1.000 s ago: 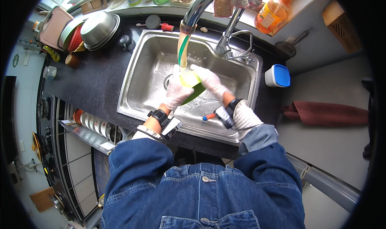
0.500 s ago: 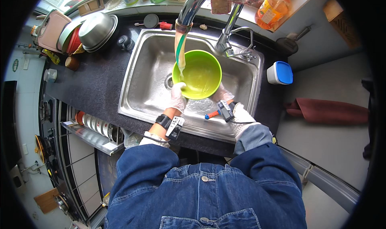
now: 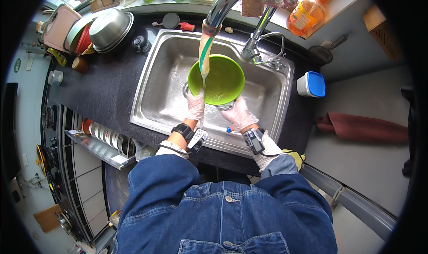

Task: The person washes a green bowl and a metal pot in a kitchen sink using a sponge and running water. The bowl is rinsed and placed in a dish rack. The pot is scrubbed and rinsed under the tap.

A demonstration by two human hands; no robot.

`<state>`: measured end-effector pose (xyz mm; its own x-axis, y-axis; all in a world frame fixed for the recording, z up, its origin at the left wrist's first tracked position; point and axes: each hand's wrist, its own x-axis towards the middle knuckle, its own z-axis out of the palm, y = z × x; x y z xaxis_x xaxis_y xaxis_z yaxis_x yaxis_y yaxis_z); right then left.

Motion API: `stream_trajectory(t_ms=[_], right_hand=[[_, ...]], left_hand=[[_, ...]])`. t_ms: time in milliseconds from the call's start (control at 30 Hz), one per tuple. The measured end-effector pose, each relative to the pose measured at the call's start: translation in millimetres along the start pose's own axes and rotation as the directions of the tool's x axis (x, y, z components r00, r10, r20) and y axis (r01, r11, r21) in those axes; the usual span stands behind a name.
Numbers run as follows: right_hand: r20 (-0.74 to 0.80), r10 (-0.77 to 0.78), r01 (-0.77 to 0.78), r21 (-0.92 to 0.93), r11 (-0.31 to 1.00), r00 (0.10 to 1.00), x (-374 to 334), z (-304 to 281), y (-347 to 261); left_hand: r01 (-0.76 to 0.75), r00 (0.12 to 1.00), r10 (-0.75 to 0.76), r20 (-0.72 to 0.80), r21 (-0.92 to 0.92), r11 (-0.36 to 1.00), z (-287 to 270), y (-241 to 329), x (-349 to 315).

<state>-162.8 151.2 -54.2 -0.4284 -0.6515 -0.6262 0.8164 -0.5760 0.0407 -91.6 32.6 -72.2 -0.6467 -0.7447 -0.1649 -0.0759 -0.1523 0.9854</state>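
A bright green bowl (image 3: 223,86) is held over the sink, with water in it. My left hand (image 3: 195,107), in a clear glove, grips its near left rim. My right hand (image 3: 239,113), gloved alike, supports the near right side, its fingertips hidden beneath the bowl. A greyish shiny patch shows by those fingertips; I cannot make out what it is. From the chrome faucet (image 3: 225,6) hangs a pale sleeve with a green stripe (image 3: 205,53), and water runs from its end into the bowl's left part.
The steel sink (image 3: 154,82) surrounds the bowl. A blue-lidded container (image 3: 311,84) stands right of it, an orange soap bottle (image 3: 309,14) behind. At far left are stacked metal bowls (image 3: 108,30). A small blue-and-orange object (image 3: 230,129) lies by the near sink edge.
The bowl has shifted slightly left and tilted. My right hand has come from the bowl's right side round to its near edge, showing more of itself.
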Motion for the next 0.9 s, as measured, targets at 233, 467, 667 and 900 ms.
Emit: stream_trajectory(t_ms=[233, 467, 667, 900], right_hand=[[0.322, -0.536, 0.581, -0.688, 0.435, 0.781, -1, 28, -35], [0.626, -0.117, 0.147, -0.354, -0.924, 0.771, 30, 14, -2], [0.593, -0.114, 0.452, -0.712, -0.538, 0.797, 40, -4, 22], [0.388, 0.351, 0.242, -0.887, 0.393, 0.852, 16, 9, 26]], left_hand=[[0.313, 0.95, -0.302, 0.083, -0.285, 0.906, -20, 2, 7], [0.583, 0.811, -0.434, 0.393, -0.469, 0.664, -16, 12, -13], [0.452, 0.881, -0.356, 0.31, -0.338, 0.825, -11, 4, -23], [0.097, 0.992, -0.073, 0.104, -0.25, 0.963, -14, 2, -14]])
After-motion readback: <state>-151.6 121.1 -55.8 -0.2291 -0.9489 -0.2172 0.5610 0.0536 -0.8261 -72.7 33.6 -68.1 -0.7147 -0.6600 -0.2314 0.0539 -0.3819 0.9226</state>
